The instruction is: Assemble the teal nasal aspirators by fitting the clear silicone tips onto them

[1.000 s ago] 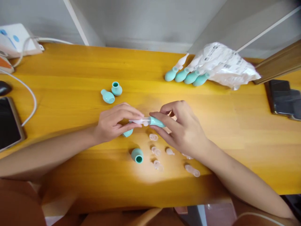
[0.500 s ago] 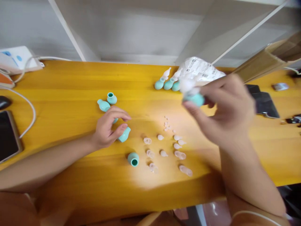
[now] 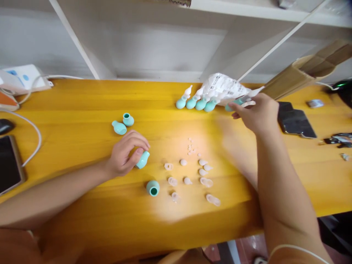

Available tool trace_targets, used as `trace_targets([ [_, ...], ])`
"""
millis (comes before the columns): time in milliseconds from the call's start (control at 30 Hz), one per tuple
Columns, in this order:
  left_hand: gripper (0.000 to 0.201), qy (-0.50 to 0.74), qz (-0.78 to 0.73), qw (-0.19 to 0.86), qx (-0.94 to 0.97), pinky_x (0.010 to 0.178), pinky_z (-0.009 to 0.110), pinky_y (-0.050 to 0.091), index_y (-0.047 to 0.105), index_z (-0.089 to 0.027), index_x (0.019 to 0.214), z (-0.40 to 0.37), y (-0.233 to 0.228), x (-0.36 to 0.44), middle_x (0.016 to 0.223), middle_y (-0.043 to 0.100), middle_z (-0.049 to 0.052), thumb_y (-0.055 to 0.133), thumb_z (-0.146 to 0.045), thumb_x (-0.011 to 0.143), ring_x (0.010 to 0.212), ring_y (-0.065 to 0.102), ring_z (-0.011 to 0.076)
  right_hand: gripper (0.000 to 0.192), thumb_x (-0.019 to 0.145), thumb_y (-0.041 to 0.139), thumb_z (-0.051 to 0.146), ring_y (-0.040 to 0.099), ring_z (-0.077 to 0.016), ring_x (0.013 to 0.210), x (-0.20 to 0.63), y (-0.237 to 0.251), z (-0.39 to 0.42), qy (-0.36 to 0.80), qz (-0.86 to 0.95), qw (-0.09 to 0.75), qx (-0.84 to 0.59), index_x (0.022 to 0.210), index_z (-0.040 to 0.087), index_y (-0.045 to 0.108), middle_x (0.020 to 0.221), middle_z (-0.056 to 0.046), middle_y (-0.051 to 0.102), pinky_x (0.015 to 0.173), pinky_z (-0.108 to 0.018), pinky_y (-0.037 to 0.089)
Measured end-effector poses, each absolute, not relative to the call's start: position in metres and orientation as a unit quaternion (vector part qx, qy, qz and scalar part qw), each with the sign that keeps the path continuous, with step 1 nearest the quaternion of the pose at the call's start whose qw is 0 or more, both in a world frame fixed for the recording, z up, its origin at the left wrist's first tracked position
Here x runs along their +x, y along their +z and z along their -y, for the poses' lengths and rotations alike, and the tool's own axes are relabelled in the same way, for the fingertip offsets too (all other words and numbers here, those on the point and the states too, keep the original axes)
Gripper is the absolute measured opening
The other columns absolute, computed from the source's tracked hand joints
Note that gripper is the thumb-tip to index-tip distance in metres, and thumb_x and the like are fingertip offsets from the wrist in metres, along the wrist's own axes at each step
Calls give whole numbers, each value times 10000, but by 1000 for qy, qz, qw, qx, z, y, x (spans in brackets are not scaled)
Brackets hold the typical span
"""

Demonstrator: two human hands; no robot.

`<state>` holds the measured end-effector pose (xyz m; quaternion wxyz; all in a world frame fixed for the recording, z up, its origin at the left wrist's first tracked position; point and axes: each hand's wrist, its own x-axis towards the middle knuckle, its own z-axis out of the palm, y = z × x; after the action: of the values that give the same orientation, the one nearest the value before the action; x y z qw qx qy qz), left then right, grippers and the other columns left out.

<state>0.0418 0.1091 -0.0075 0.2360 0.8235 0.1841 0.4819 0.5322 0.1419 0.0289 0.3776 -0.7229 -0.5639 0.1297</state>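
Note:
My right hand [image 3: 258, 112] is at the back right of the table, its fingers closed on a teal bulb aspirator [image 3: 238, 102] with a pale pointed tip. Left of it, several matching assembled aspirators [image 3: 200, 104] stand in a row. My left hand [image 3: 129, 152] curls over a loose teal bulb [image 3: 143, 160], thumb and fingers against it. Nearer the front lies another teal bulb [image 3: 153, 188], its dark opening facing me. Two more bulbs, one of them an upright bulb [image 3: 128, 119], rest behind my left hand. Several clear connectors [image 3: 213, 200] and small pale tips [image 3: 187, 180] lie mid-table.
Tiny white pieces [image 3: 190, 148] are scattered at the middle. A crumpled plastic bag [image 3: 224, 85] and a cardboard box [image 3: 291, 75] stand at the back right. Black flat items [image 3: 297, 121] lie at right. A tablet [image 3: 10, 165], cable and white box [image 3: 23, 80] occupy the left.
My right hand has moved the aspirator back and to the right, lowering it beside the standing row. My left hand's fingers have closed in on the loose bulb.

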Motion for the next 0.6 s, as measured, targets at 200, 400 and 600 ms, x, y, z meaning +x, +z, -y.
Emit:
trace_targets([
  [200,153,468,-175,246,830,866,362,616,683,-212,1113,-109,-8,41,995,781,43,537,-182,1149,904,733,192,226,967,890,393,807,-265,797,511,4,-152,98,540,325,-770,940,254,714,771,-56,819,836,-388,574],
  [400,161,461,-169,264,830,889,356,607,678,-203,1123,-109,-8,41,1014,771,45,532,-134,1123,928,725,187,290,955,775,414,822,-348,1018,495,2,-153,82,542,266,-793,864,308,521,975,-87,841,1051,-510,592],
  [600,156,462,-169,262,830,878,353,607,680,-204,1123,-108,-8,41,1008,767,44,541,-133,1123,915,720,186,205,958,756,343,804,-321,1065,493,18,-149,114,550,225,-796,1027,298,568,1105,-116,844,1023,-438,546],
])
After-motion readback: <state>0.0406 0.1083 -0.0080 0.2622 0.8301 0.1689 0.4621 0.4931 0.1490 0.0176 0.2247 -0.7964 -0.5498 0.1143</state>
